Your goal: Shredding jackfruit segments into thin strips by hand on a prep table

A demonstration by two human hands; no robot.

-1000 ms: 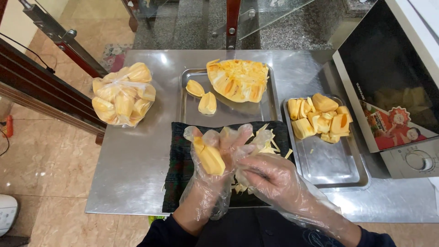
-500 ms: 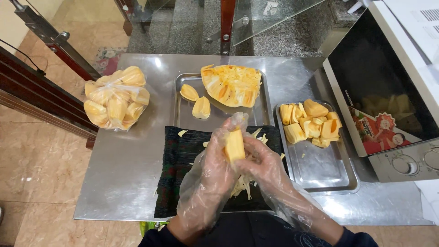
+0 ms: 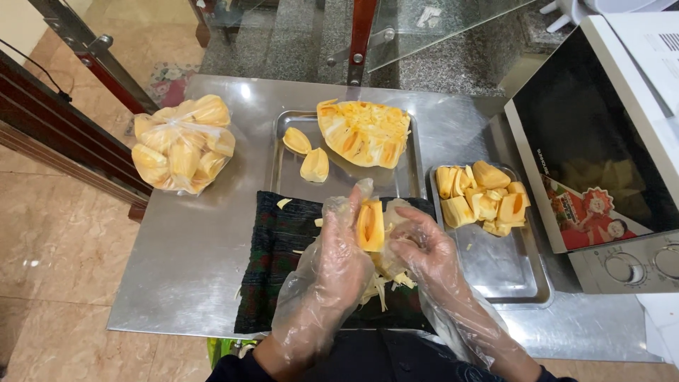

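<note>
Gloves cover both our hands at frame centre: the left hand (image 3: 332,272) grasps a split yellow jackfruit pod (image 3: 370,225) above the dark woven cloth (image 3: 272,262), the right hand (image 3: 424,251) with fingers curled against it. The slick plastic could let the pod slip onto the pale fibre scraps (image 3: 382,283).

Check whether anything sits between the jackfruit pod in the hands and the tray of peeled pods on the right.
Nothing visible does. The jackfruit pod is held between left hand and right hand over the dark cloth; only cloth edge separates it from the right tray.

Food-prep kitchen, steel table (image 3: 191,262), metal trays (image 3: 527,283), microwave oven (image 3: 601,141), tiled floor (image 3: 49,233)
</note>
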